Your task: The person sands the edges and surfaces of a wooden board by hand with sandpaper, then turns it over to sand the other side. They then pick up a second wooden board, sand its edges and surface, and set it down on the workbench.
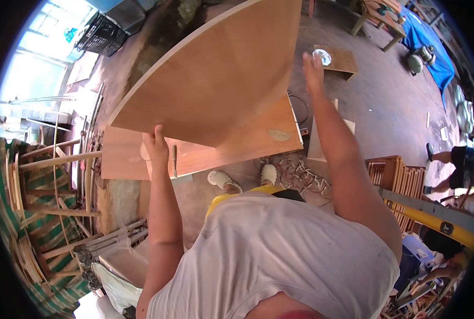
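Observation:
A large plywood panel (216,74) is held up at a tilt in front of me, its curved-looking edge running toward the upper left. My left hand (156,142) grips its lower edge, thumb on the near face and the other fingers partly hidden. My right hand (313,72) is raised off the panel's right side, fingers stretched out, holding nothing. Under the panel lies a wide wooden board (258,135) with a pale oval patch. A slim stick-like tool (174,161) shows near my left forearm.
A small wooden box (343,61) with a shiny round object (322,57) stands beyond my right hand. Tangled cords and scraps (301,173) lie by my feet. Wooden frames (394,173) and a yellow level (433,215) are at right, near another person (457,167). Timber (61,159) crowds the left.

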The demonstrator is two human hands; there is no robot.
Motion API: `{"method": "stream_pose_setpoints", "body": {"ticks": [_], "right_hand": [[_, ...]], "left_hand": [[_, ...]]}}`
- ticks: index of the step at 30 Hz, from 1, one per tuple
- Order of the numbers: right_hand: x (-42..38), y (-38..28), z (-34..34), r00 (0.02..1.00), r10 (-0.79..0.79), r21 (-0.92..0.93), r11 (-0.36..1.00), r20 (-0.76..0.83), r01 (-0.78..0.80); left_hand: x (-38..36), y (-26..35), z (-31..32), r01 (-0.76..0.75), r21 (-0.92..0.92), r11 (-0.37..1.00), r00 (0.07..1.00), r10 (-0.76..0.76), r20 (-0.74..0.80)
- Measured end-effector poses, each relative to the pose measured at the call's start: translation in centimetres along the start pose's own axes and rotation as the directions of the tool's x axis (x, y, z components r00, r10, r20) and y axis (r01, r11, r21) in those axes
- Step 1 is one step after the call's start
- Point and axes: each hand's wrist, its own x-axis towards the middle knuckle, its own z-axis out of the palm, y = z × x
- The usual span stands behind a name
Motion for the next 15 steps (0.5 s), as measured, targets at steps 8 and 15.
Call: {"method": "stream_pose_setpoints", "body": {"ticks": [8, 15], "right_hand": [[6.3, -8.0, 4.2, 0.927, -0.076, 0.054, 0.997, 0.368, 0.060], [5.5, -5.5, 5.5, 0.952, -0.001, 0.167, 0.985, 0.305, -0.053]], "left_hand": [[-2.9, -5.1, 0.6, 0.279, 0.149, 0.949, 0.951, -0.295, 0.093], [-2.0, -9.7, 2.9, 0.181, -0.035, 0.983, 0.983, -0.181, -0.009]]}}
